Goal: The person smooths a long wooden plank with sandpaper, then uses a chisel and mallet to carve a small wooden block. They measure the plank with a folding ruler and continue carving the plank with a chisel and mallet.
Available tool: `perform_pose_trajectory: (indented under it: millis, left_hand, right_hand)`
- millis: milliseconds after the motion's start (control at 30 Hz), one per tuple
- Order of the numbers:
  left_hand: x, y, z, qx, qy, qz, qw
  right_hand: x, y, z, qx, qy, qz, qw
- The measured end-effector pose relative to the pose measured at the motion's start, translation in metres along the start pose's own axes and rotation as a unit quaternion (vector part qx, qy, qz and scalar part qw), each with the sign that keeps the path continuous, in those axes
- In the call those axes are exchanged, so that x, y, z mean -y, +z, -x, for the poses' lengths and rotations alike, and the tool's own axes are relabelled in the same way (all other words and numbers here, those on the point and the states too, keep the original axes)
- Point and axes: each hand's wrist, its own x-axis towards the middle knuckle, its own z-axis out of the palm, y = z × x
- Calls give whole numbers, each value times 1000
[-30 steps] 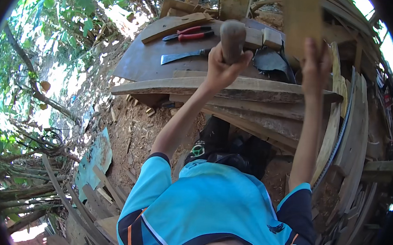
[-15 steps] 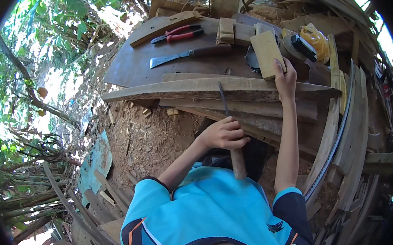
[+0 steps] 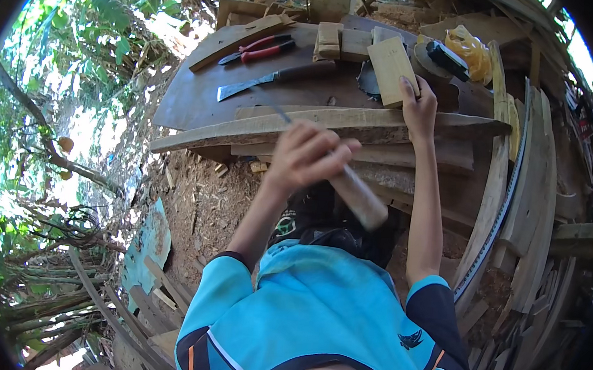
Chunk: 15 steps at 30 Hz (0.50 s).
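Observation:
My left hand, blurred by motion, is closed around a tool with a thick wooden handle and a thin metal shaft, like a narrow chisel. The shaft points up and left, its tip smeared over the long curved timber. My right hand grips a pale rectangular wood block by its lower right edge, thumb on top. The block is tilted above the far side of the timber. Beyond my left hand, a wide flat-bladed tool with a dark handle lies on the brown work surface.
Red-handled pliers and small wood pieces lie at the back. A yellow plastic bag is beside a dark object at the far right. A toothed saw blade and long boards run down the right side.
My left hand has lifted away from my body, swinging the tool so its shaft leans further left. My right hand still grips the wood block. The whole view has shifted slightly.

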Motion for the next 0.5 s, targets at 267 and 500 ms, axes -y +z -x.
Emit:
perform_pose_trajectory:
  millis: [267, 500]
  left_hand:
    - [99, 3, 4, 213, -352, 114, 904]
    - [134, 22, 52, 332, -275, 72, 899]
  right_hand:
    - [-4, 1, -3, -47, 13, -15, 999]
    - [1, 8, -1, -96, -17, 5, 995]
